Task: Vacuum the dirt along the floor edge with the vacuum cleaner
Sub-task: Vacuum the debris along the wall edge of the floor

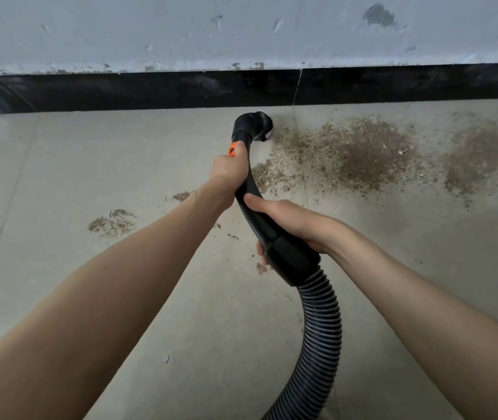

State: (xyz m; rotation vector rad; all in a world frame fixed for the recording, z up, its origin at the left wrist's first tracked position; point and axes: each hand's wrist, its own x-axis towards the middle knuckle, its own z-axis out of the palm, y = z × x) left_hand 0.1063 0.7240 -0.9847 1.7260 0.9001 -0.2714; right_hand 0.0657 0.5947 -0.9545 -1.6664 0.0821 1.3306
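The vacuum nozzle (257,124) sat at the far floor edge against the black skirting (120,92), just left of the dirt (360,153). My left hand (229,168) and right hand (290,219) each had a grip clamped round the black wand (252,189). I judged that a fast rightward sweep could scatter the grit, and the trailing hose (320,328) might drag through it.

– how is the light looking from where you're standing?

– soft and even, like daylight. nothing is glaring, and my arms are casting only faint shadows on the floor (181,298).

– anything bending?

– the black skirting (120,92) is bowing and tilting toward the edges; that's the wide lens stretching things. my forearms are looking oversized in the lower corners.

– and sharpness?

– the middle is reading crisp, grains of dirt (363,153) showing clearly. the wall (241,31) is looking slightly smeared.
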